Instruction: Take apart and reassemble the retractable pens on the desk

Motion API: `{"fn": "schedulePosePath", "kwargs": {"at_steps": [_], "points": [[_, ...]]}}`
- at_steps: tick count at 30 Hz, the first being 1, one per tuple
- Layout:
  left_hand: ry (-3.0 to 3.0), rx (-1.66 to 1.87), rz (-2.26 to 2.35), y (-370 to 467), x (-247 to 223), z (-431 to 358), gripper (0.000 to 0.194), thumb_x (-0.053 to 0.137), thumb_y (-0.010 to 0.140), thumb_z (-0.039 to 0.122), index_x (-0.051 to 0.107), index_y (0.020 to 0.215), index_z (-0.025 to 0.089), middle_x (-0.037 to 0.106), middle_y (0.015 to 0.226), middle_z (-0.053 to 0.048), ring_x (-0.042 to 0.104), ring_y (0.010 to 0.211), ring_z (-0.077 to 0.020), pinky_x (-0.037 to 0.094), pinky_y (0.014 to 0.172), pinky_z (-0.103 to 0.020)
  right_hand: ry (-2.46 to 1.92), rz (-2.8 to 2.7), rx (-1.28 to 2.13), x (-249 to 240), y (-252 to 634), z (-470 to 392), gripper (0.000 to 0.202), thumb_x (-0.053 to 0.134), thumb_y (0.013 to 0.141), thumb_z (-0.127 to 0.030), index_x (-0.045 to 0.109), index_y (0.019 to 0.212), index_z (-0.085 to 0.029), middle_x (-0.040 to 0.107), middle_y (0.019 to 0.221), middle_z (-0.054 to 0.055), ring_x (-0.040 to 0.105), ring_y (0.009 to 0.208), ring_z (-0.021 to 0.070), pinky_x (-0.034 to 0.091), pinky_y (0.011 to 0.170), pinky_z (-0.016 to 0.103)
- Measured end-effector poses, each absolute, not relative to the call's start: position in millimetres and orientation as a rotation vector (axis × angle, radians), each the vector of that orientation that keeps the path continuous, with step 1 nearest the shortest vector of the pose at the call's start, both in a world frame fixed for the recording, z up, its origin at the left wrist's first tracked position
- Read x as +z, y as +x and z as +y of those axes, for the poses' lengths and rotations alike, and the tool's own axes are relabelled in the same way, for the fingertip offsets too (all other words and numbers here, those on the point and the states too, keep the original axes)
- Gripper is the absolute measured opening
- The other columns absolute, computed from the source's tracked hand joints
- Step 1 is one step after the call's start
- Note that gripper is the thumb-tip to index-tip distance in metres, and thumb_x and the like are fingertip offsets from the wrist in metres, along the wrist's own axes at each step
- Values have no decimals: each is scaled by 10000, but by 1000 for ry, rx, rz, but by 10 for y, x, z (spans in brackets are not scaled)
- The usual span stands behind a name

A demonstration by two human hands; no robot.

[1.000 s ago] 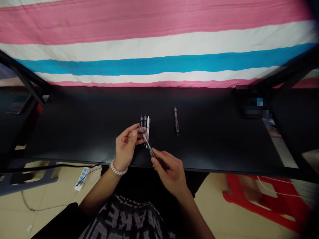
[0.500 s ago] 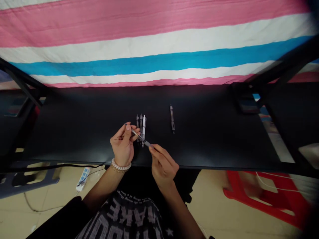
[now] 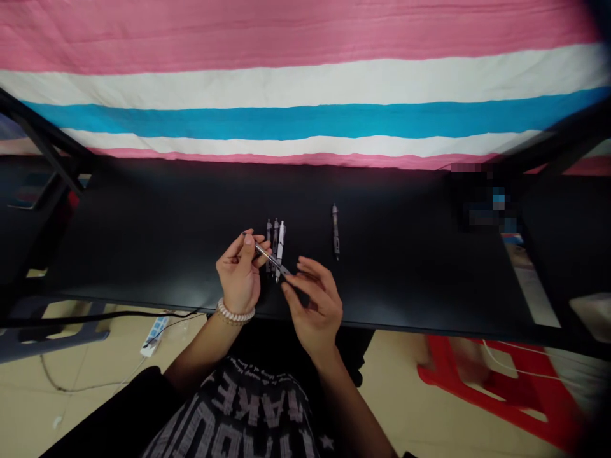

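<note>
My left hand [image 3: 240, 270] pinches a slim dark pen [image 3: 268, 254] between thumb and fingers, holding it slantwise above the table. My right hand [image 3: 315, 302] is by the pen's lower right end with its fingers apart; whether a fingertip still touches the pen I cannot tell. Under the held pen lie a white pen [image 3: 281, 236] and two dark pens [image 3: 275, 229] side by side, partly covered by the left fingers and the pen. A single dark pen [image 3: 335, 232] lies apart from them, farther right.
The black table [image 3: 405, 254] ends at a striped cloth [image 3: 305, 121] along its back. Dark frame bars stand at both sides. Below are a red plastic stool [image 3: 439, 366] on the right and a white power strip [image 3: 155, 335] with cables on the left floor.
My right hand's fingers have spread from their pinch on the pen's end. The left hand keeps its hold on the pen. The view has shifted slightly.
</note>
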State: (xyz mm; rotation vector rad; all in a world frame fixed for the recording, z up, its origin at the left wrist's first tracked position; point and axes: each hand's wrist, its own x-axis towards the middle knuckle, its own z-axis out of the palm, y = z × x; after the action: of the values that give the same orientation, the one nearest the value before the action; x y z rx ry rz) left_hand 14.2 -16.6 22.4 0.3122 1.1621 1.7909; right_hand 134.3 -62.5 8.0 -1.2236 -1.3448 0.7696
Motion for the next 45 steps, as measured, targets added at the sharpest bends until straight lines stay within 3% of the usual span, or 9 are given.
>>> {"fn": "schedulePosePath", "kwargs": {"at_steps": [5,14,18,22,25,35,39,41,45], "points": [[264,1833,1169,51,214,-125,280,861,735,334,760,936,167,769,849,-37,748,736,-128,619,703,-246,-1258,-1337,703,97,1294,-641,155,693,908,-180,767,1026,-248,772,918,28,746,740,159,656,675,310],[308,1747,1118,82,233,-211,283,853,746,348,755,943,171,764,854,-39,750,765,-140,624,717,-255,-1179,-1442,298,56,1222,-635,169,718,868,-100,768,930,-248,804,981,37,781,816,185,681,772,333],[298,1749,1084,56,220,-228,296,871,723,343,760,935,168,766,857,-41,748,754,-132,625,710,-241,-1285,-1404,709,44,1214,-644,135,630,958,-262,754,993,-220,790,785,19,766,643,173,677,634,305],[280,1780,1106,-9,188,-221,293,870,725,334,757,939,167,771,881,-49,752,774,-137,625,726,-252,-1285,-1366,917,57,1236,-665,290,688,912,-323,692,1178,-207,790,955,52,779,792,185,672,719,321],[272,1776,1125,-26,167,-227,286,862,734,337,754,937,166,770,881,-50,748,768,-135,622,727,-259,-1312,-1427,911,64,1259,-680,182,643,941,-289,732,1081,-214,783,846,25,757,683,153,658,688,292],[289,1754,1114,-3,175,-230,287,853,744,343,747,950,173,756,887,-44,734,775,-132,615,734,-269,-1406,-1362,963,128,1296,-673,246,653,923,-405,721,1001,-181,747,731,23,713,569,142,595,530,240],[345,1656,1008,-36,236,-223,266,842,763,340,724,940,180,701,873,-21,689,765,-112,604,760,-268,-1364,-1212,1320,140,1312,-663,307,586,956,-450,684,868,-173,623,531,-38,556,342,95,418,317,182],[317,1591,895,-52,295,-223,217,816,795,329,695,921,201,657,850,1,659,758,-104,598,772,-269,-1363,-1183,1340,130,1291,-688,293,596,949,-443,671,866,-172,621,534,-41,550,347,93,406,319,179],[88,1474,685,-95,418,-227,214,616,931,399,595,824,215,434,603,62,420,462,-62,440,458,-179,-1347,-1415,1106,62,1170,-826,179,601,953,-339,677,931,-178,673,614,-17,624,461,107,499,448,202]]}}
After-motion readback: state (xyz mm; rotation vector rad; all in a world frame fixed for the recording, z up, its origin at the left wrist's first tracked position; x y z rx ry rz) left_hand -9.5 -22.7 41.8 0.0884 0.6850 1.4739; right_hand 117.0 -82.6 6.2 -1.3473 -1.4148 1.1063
